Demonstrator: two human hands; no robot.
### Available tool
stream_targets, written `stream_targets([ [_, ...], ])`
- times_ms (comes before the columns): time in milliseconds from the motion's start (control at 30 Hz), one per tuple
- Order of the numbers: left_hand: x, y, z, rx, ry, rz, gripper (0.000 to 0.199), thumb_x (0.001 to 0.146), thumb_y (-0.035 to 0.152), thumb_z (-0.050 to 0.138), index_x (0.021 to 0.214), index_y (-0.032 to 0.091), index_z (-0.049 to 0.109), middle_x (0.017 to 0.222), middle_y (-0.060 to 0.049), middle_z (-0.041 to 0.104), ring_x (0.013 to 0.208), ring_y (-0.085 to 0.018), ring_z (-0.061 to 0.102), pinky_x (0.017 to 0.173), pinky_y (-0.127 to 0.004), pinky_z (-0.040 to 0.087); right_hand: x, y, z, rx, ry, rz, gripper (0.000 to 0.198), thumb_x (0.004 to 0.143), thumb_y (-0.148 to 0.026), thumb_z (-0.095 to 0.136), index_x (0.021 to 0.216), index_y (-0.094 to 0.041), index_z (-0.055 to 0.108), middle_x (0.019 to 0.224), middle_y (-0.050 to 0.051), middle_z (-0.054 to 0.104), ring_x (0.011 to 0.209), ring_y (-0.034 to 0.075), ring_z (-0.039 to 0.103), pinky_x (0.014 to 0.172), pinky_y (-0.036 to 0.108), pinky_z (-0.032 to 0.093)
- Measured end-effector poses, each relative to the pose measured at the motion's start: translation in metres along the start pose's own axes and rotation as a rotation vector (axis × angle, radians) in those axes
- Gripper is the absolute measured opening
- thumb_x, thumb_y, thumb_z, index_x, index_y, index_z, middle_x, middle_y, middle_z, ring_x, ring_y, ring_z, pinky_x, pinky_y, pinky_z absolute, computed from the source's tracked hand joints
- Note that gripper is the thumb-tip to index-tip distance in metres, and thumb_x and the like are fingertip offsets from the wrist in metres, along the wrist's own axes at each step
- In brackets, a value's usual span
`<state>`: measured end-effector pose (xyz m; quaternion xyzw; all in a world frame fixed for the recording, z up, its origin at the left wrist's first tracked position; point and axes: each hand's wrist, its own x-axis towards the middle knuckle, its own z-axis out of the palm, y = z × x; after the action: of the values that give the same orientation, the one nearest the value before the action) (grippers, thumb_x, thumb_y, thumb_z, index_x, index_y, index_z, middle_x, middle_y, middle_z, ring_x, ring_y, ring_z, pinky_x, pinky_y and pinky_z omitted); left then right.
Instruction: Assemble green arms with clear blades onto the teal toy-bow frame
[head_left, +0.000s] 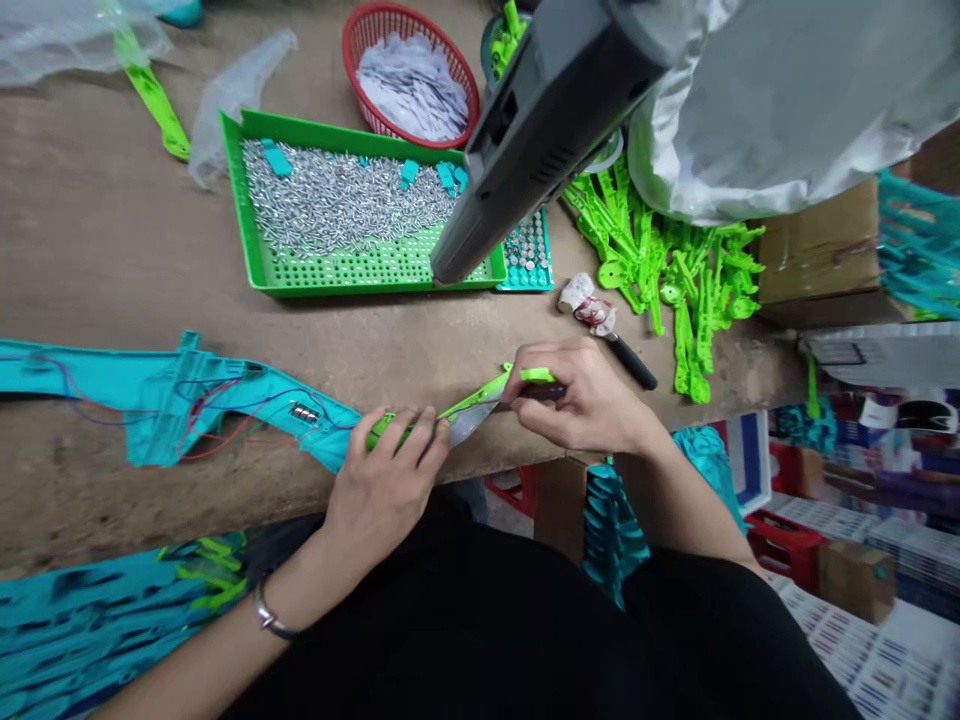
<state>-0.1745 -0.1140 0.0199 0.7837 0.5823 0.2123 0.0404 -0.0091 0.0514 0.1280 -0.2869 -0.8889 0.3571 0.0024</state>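
Note:
A turquoise plastic shell [285, 385], shaped like a toy gun half, lies along the table's near edge with thin red and blue wires and a small metal spring in it. At its right end sits a long lime-green plastic part [480, 392]. My left hand [390, 475] is pressed over the near end of the green part, fingers bent across it, thumb hidden. My right hand [581, 395] is closed around the part's far, curved end. Between my hands, a translucent greyish piece [472, 420] lies against the green part; its kind is unclear.
A green tray [352, 292] of small screws lies ahead, beside a red basket [349, 70] of white pieces. A grey power tool [517, 150] hangs over the tray. A black-handled hammer [630, 360] with a wrapped head lies near lime-green parts [701, 290].

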Motion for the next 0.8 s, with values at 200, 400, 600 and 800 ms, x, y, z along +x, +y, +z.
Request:
stream_targets([
  [200,0.000,0.000,0.000,-0.002,0.006,0.000,0.031,0.092,0.012,0.053,0.121,0.012,0.064,0.125,-0.010,0.069,0.110,-0.029,0.062,0.100,-0.051,0.041,-0.002,0.007,0.003,0.005,-0.022,0.008,0.011,0.074,-0.010,0.053,0.072,-0.015,0.063,0.068,0.001,0.063,0.064,0.011,0.055,0.065,0.024,0.039],
  [400,0.000,0.000,0.000,-0.012,0.014,0.001,0.031,0.092,0.013,0.053,0.122,0.013,0.064,0.125,-0.011,0.069,0.111,-0.029,0.062,0.101,-0.051,0.041,-0.001,0.011,0.005,0.022,-0.024,0.031,0.012,0.074,-0.011,0.053,0.073,-0.016,0.064,0.071,0.002,0.065,0.066,0.012,0.056,0.067,0.025,0.040],
  [600,-0.001,-0.001,0.001,-0.018,0.003,0.002,0.033,0.092,0.011,0.052,0.123,0.013,0.063,0.125,-0.010,0.069,0.112,-0.029,0.062,0.101,-0.051,0.041,0.000,0.013,0.009,-0.026,-0.032,0.007,0.011,0.078,-0.012,0.053,0.073,-0.017,0.061,0.067,-0.001,0.059,0.063,0.010,0.051,0.064,0.025,0.037],
  [800,-0.002,-0.002,0.002,-0.021,-0.008,0.004,0.034,0.092,0.012,0.052,0.124,0.012,0.063,0.127,-0.011,0.068,0.113,-0.029,0.061,0.102,-0.051,0.040,-0.012,0.002,0.004,-0.034,-0.052,0.023,0.011,0.078,-0.011,0.054,0.080,-0.017,0.063,0.075,0.000,0.064,0.071,0.012,0.058,0.067,0.024,0.041],
])
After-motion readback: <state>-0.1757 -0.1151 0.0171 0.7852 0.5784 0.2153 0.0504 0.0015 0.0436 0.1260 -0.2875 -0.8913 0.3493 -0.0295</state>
